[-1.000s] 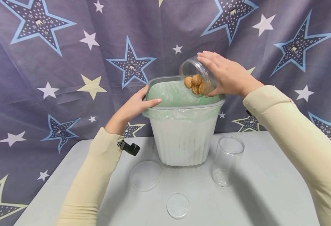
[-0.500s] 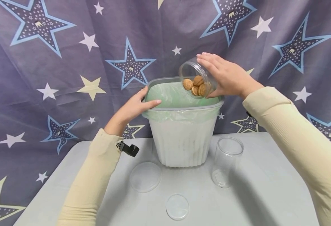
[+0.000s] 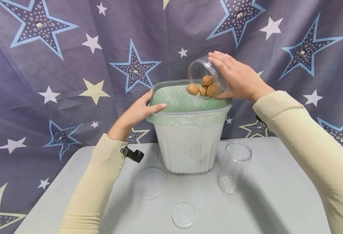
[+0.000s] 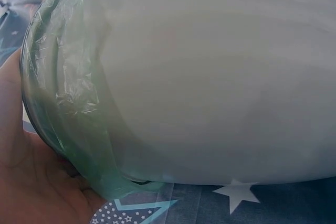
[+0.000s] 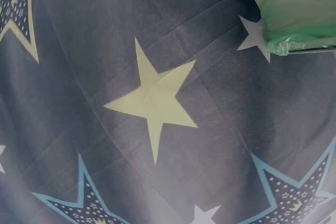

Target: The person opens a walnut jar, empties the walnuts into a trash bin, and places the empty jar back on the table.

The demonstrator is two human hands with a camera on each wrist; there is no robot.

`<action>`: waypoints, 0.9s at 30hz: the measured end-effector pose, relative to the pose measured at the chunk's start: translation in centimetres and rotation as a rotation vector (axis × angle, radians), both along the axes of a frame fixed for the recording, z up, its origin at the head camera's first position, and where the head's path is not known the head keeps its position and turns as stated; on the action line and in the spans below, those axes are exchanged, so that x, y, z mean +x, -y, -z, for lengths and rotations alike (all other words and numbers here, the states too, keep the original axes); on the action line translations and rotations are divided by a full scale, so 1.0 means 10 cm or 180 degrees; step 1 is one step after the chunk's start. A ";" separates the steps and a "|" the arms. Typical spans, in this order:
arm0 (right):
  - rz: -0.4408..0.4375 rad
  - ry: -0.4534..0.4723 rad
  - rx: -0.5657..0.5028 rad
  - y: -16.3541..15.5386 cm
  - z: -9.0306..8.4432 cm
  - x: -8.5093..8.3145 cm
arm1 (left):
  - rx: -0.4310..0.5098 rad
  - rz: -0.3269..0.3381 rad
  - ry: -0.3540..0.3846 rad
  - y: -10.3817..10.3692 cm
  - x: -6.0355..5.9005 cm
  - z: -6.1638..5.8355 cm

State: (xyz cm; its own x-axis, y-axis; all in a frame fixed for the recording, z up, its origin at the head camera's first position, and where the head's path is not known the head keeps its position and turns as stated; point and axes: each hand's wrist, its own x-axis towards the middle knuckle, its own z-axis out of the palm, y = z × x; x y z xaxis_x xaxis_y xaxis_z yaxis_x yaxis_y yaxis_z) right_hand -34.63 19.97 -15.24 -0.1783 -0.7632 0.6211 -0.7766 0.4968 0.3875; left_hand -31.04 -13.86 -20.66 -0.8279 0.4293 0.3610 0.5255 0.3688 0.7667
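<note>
My right hand (image 3: 235, 79) grips a clear plastic jar (image 3: 205, 78), tipped with its mouth facing left over a white bin (image 3: 189, 143). Several walnuts (image 3: 204, 88) lie in the jar, and one walnut (image 3: 192, 89) is at the mouth, over the bin's opening. The bin has a green bag liner (image 3: 180, 100) folded over its rim. My left hand (image 3: 140, 109) holds the bin's left rim, thumb on the inside. The left wrist view shows the bin wall (image 4: 220, 77) and liner edge (image 4: 63, 93) close up, with my palm (image 4: 31, 182) against them. The right wrist view shows only backdrop and a corner of the liner (image 5: 299, 14).
An empty clear jar (image 3: 235, 167) stands upright on the grey table (image 3: 276, 201) right of the bin. Two clear round lids lie in front: a larger lid (image 3: 150, 183) and a smaller lid (image 3: 183, 214). A star-patterned cloth (image 3: 57, 65) hangs behind.
My right hand has tipped the jar a little further and raised it slightly. One walnut has rolled out to the jar's mouth. My left hand has not moved.
</note>
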 end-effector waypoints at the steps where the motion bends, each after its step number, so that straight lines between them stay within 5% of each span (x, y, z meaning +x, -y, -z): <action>1: 0.0026 0.0031 -0.0040 0.00 0.01 0.00 | -0.0018 -0.0008 0.0001 0.00 0.00 0.00; 27: 0.0227 0.0138 -0.0003 -0.07 0.00 -0.01 | -0.0195 -0.0131 -0.0013 0.00 0.00 0.00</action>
